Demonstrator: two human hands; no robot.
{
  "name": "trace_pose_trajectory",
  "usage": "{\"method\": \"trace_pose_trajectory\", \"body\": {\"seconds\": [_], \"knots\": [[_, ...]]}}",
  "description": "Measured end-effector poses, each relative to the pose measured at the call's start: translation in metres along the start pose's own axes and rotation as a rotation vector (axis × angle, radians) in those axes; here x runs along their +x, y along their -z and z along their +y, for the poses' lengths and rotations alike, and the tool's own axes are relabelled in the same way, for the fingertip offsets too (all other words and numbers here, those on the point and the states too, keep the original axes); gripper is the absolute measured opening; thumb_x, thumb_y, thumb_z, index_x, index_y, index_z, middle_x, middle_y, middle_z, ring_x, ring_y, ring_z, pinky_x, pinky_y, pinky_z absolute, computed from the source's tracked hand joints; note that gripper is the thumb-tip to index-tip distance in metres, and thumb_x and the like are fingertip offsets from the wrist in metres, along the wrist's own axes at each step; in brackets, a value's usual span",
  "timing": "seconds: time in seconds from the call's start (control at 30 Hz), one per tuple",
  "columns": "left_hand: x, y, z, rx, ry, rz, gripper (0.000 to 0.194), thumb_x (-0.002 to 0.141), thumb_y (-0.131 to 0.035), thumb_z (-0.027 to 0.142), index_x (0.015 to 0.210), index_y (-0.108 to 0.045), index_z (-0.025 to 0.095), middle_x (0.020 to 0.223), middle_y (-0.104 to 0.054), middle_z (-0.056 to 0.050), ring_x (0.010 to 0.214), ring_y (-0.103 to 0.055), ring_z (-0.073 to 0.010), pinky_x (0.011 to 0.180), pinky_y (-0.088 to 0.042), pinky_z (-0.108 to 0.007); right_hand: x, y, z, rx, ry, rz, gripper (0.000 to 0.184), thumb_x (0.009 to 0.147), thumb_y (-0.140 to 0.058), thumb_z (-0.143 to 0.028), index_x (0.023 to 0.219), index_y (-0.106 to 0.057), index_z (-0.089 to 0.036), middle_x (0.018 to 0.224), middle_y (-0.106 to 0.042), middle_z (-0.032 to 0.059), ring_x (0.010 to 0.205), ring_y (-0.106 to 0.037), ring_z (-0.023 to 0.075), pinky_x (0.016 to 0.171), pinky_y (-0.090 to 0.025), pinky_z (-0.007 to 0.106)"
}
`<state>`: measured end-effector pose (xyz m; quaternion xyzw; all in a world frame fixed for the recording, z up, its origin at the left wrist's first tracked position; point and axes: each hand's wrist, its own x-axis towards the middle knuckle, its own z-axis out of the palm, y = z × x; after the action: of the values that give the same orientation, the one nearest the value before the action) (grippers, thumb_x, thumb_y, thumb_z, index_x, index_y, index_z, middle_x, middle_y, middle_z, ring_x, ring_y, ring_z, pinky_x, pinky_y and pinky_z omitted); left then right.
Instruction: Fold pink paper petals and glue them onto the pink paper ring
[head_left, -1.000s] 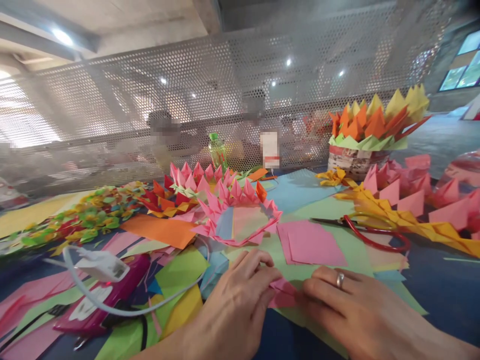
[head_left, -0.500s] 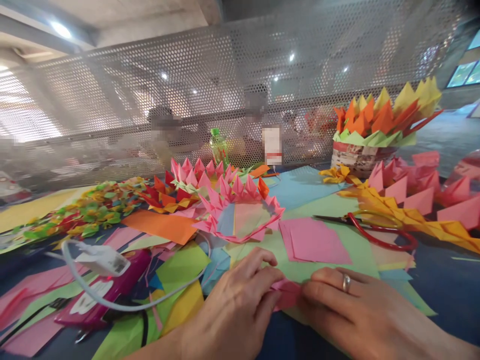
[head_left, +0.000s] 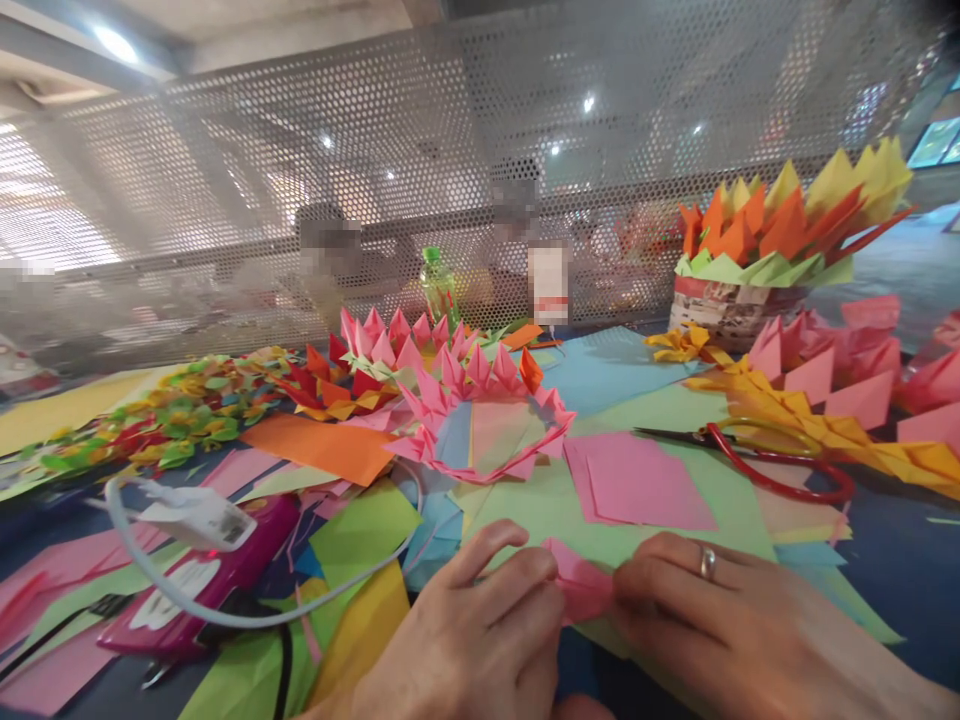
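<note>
Between my two hands is a small folded piece of pink paper (head_left: 581,582). My left hand (head_left: 480,620) pinches its left end, with the index finger lifted and bent. The right end sits in the closed fingers of my right hand (head_left: 697,610), which wears a ring; those fingertips are partly hidden. Just beyond lies a stack of pink paper squares (head_left: 637,480) on light green sheets (head_left: 529,515). Behind my left hand stands a ring of pointed pink paper folds (head_left: 487,472) with one orange fold in it.
Red-handled scissors (head_left: 787,475) lie to the right, beside a yellow-orange folded strip (head_left: 847,430). At left are a magenta power strip (head_left: 199,590) and a white cable (head_left: 247,615). A paper-petalled basket (head_left: 735,310) and green-capped bottle (head_left: 439,290) stand behind, before a perforated metal screen (head_left: 450,120).
More of the pink paper shows between my hands, its upper edge now raised. My left hand has shifted slightly and its thumb is lower. The view has moved a little.
</note>
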<state>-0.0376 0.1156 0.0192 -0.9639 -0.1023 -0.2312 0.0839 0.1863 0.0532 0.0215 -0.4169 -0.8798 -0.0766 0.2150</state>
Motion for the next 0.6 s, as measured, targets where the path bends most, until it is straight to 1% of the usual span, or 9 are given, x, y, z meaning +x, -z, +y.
{"method": "trace_pose_trajectory", "body": {"seconds": [0.07,0.17,0.23,0.27,0.33,0.37,0.43,0.5,0.6], "knots": [[-0.001,0.003,0.001,0.0,0.006,-0.014,0.012,0.089,-0.058,0.027,0.085,-0.066,0.019,0.079,-0.071,-0.003,0.09,-0.064,-0.0181,0.099,-0.045,-0.035,0.0,0.0,0.0,-0.005,0.025,0.018,0.041,0.096,-0.028,-0.012,0.085,-0.068,-0.017,0.082,-0.064,0.0049,0.077,-0.06,0.0152,0.068,-0.052,0.026],[0.001,0.011,0.003,-0.049,0.034,0.013,0.013,0.088,-0.06,0.025,0.078,-0.066,0.019,0.069,-0.067,-0.001,0.08,-0.065,-0.0165,0.098,-0.046,-0.036,0.0,0.0,-0.001,-0.021,0.032,0.083,0.044,0.097,-0.027,-0.011,0.083,-0.068,-0.018,0.082,-0.065,0.0045,0.077,-0.061,0.0155,0.069,-0.052,0.027],[0.005,0.016,0.004,-0.099,0.118,-0.054,0.014,0.088,-0.059,0.023,0.077,-0.066,0.018,0.069,-0.067,-0.001,0.077,-0.065,-0.0156,0.097,-0.046,-0.037,-0.002,0.001,-0.003,-0.023,0.015,0.092,0.047,0.097,-0.025,-0.011,0.084,-0.069,-0.019,0.083,-0.065,0.0043,0.079,-0.061,0.0162,0.071,-0.052,0.028],[0.007,0.018,0.003,-0.127,0.165,-0.047,0.014,0.089,-0.057,0.019,0.078,-0.066,0.019,0.071,-0.068,-0.001,0.078,-0.064,-0.0159,0.096,-0.047,-0.038,-0.002,0.001,-0.003,-0.019,0.011,0.089,0.047,0.098,-0.024,-0.011,0.084,-0.069,-0.019,0.083,-0.066,0.0041,0.08,-0.061,0.0164,0.072,-0.052,0.029],[0.011,0.02,0.001,-0.198,0.251,-0.035,0.017,0.087,-0.053,0.011,0.092,-0.067,0.019,0.085,-0.07,-0.003,0.087,-0.064,-0.0164,0.095,-0.047,-0.036,-0.003,0.0,-0.003,-0.02,0.012,0.098,0.049,0.099,-0.024,-0.013,0.084,-0.069,-0.02,0.083,-0.066,0.0036,0.081,-0.061,0.0167,0.073,-0.051,0.03],[0.011,0.02,-0.001,-0.235,0.29,-0.023,0.022,0.084,-0.053,0.008,0.099,-0.066,0.018,0.093,-0.07,-0.004,0.093,-0.063,-0.0166,0.095,-0.047,-0.034,-0.003,0.0,-0.003,-0.026,0.007,0.111,0.049,0.099,-0.023,-0.014,0.083,-0.069,-0.02,0.082,-0.066,0.0035,0.081,-0.061,0.017,0.074,-0.05,0.03],[0.011,0.019,-0.005,-0.3,0.348,-0.04,0.035,0.078,-0.055,0.005,0.11,-0.063,0.019,0.106,-0.067,-0.004,0.101,-0.061,-0.0164,0.096,-0.047,-0.03,-0.002,0.0,-0.003,-0.039,-0.003,0.139,0.05,0.099,-0.023,-0.014,0.082,-0.069,-0.02,0.081,-0.067,0.0034,0.082,-0.062,0.0176,0.075,-0.049,0.031],[0.008,0.018,-0.007,-0.334,0.379,-0.081,0.044,0.074,-0.057,0.006,0.115,-0.061,0.021,0.112,-0.065,-0.003,0.105,-0.059,-0.0163,0.097,-0.047,-0.028,0.0,0.0,-0.004,-0.043,-0.002,0.155,0.051,0.099,-0.022,-0.013,0.079,-0.068,-0.02,0.08,-0.067,0.0035,0.081,-0.062,0.0177,0.075,-0.049,0.031],[0.005,0.016,-0.009,-0.338,0.381,-0.108,0.048,0.075,-0.053,0.004,0.119,-0.058,0.023,0.114,-0.065,-0.002,0.108,-0.058,-0.0153,0.097,-0.048,-0.026,0.0,0.0,-0.004,-0.039,-0.001,0.134,0.051,0.099,-0.022,-0.013,0.078,-0.068,-0.02,0.081,-0.067,0.0033,0.082,-0.062,0.0166,0.078,-0.05,0.03]]}}
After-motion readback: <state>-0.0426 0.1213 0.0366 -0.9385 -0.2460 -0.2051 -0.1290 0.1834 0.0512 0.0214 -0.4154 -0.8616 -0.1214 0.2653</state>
